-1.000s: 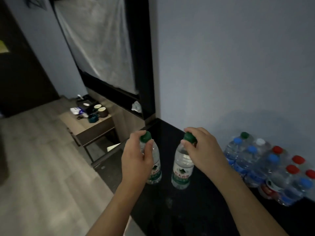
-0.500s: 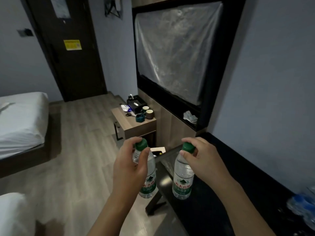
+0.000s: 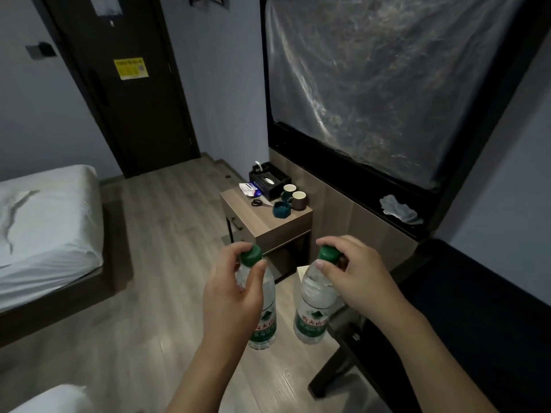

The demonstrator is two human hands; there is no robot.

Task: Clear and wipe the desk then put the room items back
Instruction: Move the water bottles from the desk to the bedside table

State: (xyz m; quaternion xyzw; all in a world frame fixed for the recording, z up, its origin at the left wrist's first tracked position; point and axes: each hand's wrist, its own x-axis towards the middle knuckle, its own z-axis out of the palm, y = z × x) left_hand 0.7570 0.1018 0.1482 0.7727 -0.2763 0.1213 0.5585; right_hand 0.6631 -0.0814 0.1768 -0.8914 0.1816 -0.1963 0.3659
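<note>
- Since a second ago both bottles have left the black desk top and the view has swung left: the pack of blue- and red-capped bottles is gone from sight, and the door, bed and nightstand have come into view.
- The left hand pinches the neck of the left water bottle just under its green cap, thumb on one side and curled fingers on the other; the bottle hangs upright over the wooden floor.
- The right hand pinches the right water bottle the same way, thumb and curled fingers closed round the green cap; this bottle also hangs upright, just beside the left one and apart from it.
- The black desk lies to the right, under the right forearm; both bottles hang clear of its edge.
- Beyond the hands stands a wooden nightstand carrying a black tissue box, two cups, a teal ashtray-like dish, scissors and a white-and-blue packet.
- A plastic-covered TV hangs on the wall above a ledge holding a crumpled cloth.
- A white-sheeted bed lies at left, with a dark door behind it.
</note>
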